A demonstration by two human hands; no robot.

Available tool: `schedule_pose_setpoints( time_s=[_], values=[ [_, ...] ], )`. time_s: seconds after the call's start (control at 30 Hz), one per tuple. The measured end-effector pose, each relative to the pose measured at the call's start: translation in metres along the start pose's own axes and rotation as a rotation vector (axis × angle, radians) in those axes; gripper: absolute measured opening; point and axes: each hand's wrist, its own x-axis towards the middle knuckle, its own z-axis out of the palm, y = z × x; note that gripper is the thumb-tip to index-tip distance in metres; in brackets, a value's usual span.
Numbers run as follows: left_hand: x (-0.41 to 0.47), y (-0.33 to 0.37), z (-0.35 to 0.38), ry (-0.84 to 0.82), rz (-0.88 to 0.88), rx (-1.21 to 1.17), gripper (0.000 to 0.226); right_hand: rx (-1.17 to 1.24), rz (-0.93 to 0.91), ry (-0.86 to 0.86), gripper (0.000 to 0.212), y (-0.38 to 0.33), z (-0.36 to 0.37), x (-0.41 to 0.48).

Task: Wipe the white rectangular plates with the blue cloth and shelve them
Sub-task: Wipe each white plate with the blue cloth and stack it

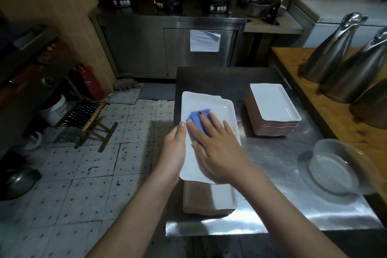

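Note:
A white rectangular plate is held above the steel table. My left hand grips its left edge, thumb on the rim. My right hand lies flat with straight fingers on the blue cloth, pressing it onto the plate's face. Under the held plate, near the table's front, sits a stack of white plates. A second, taller stack of white plates stands to the right, further back.
Clear glass bowls sit at the table's right edge. Steel jugs stand on a wooden counter at right. Pots on a steel cabinet line the back wall. A folding stool and red extinguisher stand on the tiled floor.

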Motion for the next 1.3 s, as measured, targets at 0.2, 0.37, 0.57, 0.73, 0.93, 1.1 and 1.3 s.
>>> schedule_pose_setpoints(
  time_s=[0.2, 0.37, 0.57, 0.73, 0.93, 1.1, 1.3],
  values=[
    [-0.004, 0.001, 0.005, -0.030, -0.057, -0.010, 0.032, -0.075, 0.128, 0.012, 0.049, 0.033, -0.022, 0.036],
    [0.004, 0.004, 0.001, 0.032, -0.070, -0.002, 0.034, -0.126, 0.218, 0.059, 0.051, 0.035, -0.016, 0.016],
    [0.012, -0.003, 0.003, 0.068, -0.089, -0.009, 0.034, -0.061, 0.170, -0.010, 0.050, 0.019, 0.002, 0.002],
    [0.014, -0.005, 0.012, 0.018, -0.072, -0.015, 0.031, -0.113, 0.311, 0.023, 0.050, 0.049, -0.013, 0.037],
    [0.029, -0.004, 0.007, 0.052, -0.058, 0.011, 0.034, 0.120, 0.332, 0.017, 0.054, 0.013, 0.011, 0.013],
    [0.033, -0.006, 0.017, 0.060, -0.056, -0.010, 0.033, 0.416, 0.383, 0.039, 0.051, -0.005, 0.000, 0.035],
    [0.041, 0.003, 0.011, 0.111, -0.112, -0.112, 0.033, 0.351, 0.075, -0.012, 0.047, -0.027, 0.002, 0.021]
  ],
)
